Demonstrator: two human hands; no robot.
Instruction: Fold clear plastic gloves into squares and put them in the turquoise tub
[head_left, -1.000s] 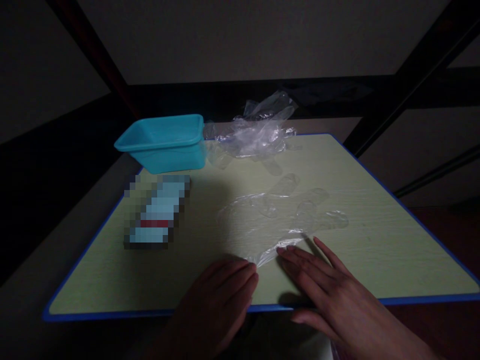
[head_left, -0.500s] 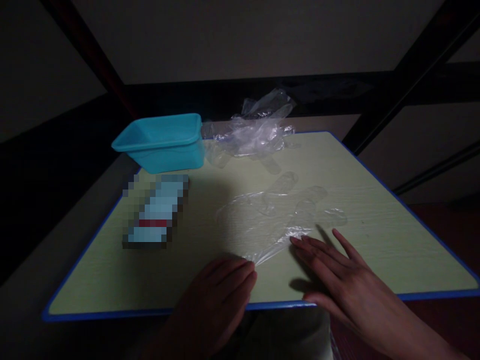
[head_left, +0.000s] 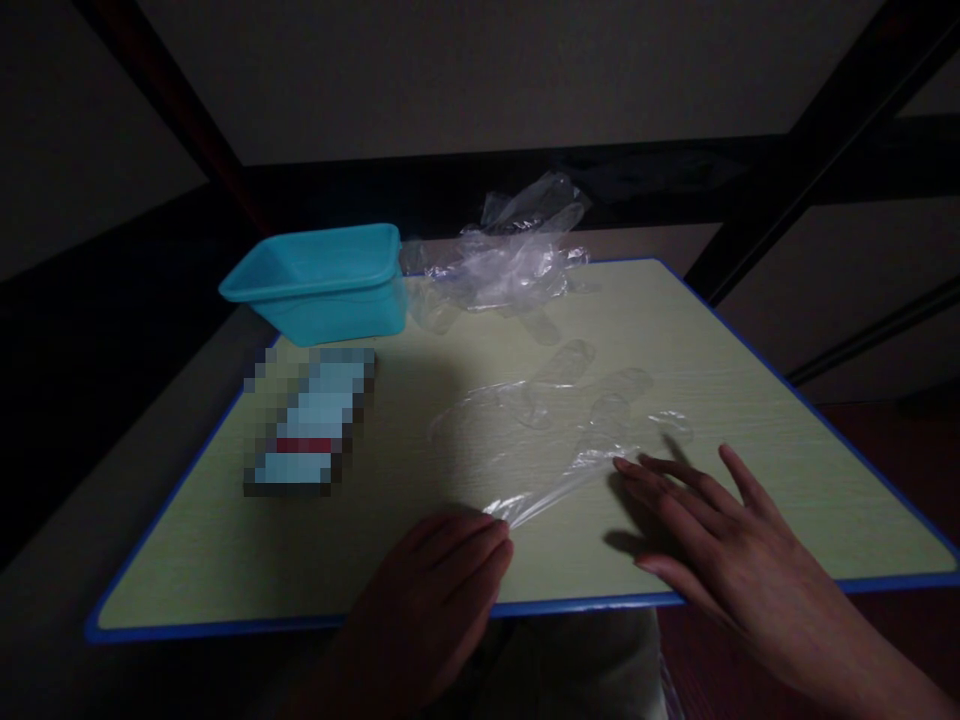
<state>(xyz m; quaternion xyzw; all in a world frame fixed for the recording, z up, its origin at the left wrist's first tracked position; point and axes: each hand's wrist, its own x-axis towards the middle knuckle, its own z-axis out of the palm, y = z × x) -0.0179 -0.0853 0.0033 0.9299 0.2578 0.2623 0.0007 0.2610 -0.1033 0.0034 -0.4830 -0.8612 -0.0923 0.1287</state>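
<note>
A clear disposable plastic glove [head_left: 517, 440] lies spread on the table, its fingers pointing away and to the right. At its near corner, my left hand [head_left: 442, 590] has its fingers pressed together on the cuff; the thumb is hard to make out in the shadow. Creases run from that corner along the glove's near edge. My right hand [head_left: 720, 550] is open with spread fingers, palm down, its fingertips at the near right edge of the glove by the thumb part. Whether those fingertips press on the film or hover just over it, I cannot tell.
The pale table [head_left: 787, 520] has a blue rim. A turquoise plastic basket [head_left: 330, 310] stands at the back left, beside a loose heap of clear plastic gloves [head_left: 510, 270]. A blurred-out, phone-like flat object [head_left: 315, 420] lies on the left.
My right hand has slid to the right and slightly away along the glove's edge, its fingers a bit more spread. My left hand stays at the cuff corner.
</note>
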